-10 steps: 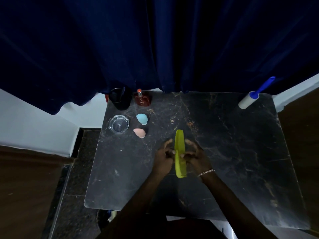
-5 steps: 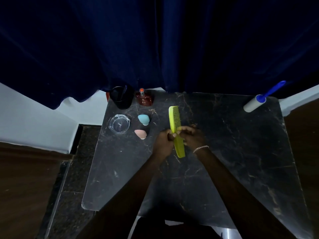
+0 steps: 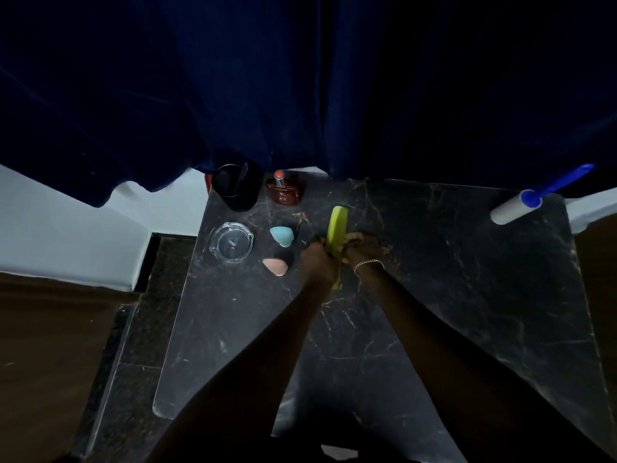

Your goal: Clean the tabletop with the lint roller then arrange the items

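Comb, lower half hidden, gripped by fingers of both left hand and right hand.

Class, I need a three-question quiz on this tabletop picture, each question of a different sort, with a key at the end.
1. True or false: the lint roller lies at the table's far right corner, touched by neither hand.
2. Which item is held in both the left hand and the right hand? A) glass ashtray B) green comb C) blue sponge
3. Fill in: the pink sponge lies nearer the person than the ____ sponge.

Key: 1 true; 2 B; 3 blue.
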Available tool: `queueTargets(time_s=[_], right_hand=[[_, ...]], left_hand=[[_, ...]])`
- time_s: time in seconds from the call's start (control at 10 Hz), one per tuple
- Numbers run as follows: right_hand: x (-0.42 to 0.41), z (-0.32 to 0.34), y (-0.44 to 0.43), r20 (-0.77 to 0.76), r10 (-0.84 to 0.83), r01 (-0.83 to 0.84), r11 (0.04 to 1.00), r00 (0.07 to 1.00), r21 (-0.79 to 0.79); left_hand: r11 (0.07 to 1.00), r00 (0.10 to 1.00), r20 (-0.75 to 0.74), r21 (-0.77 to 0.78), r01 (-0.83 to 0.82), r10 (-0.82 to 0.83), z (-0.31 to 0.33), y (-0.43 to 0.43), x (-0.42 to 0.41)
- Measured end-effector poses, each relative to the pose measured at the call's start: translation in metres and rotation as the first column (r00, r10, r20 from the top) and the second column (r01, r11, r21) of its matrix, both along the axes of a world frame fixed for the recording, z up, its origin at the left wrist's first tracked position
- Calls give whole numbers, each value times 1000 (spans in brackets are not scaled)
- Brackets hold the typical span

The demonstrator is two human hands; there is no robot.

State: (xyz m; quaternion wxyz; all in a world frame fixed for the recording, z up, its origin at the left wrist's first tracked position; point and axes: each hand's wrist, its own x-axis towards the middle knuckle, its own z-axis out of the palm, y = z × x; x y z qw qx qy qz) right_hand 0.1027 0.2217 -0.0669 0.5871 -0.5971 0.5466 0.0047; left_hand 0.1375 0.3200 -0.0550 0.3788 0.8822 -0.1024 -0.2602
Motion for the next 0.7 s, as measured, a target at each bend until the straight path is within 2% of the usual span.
queueTargets(time_s=[0.2,0.4,0.5,0.6,0.7], right_hand=[[17,-4,-4,-109,223,-244,935,969,-256],[27,-7,6,-253,260,-345,853,932,-392],[23,-4,10,-271,248,-342,856,930,-389],[10,-3,14,-244,262,-341,857,934,-387],[-11,0,23,-87,258,-271,882,962,-385]], left_hand=[[1000,1000,-11,9,-14,14,-6,-5,17],[999,999,12,36,41,-41,-1,-2,19],[997,997,-34,43,71,-70,6,5,14],[988,988,6,14,156,-156,11,18,2],[957,957,65,86,277,-282,20,36,-11]])
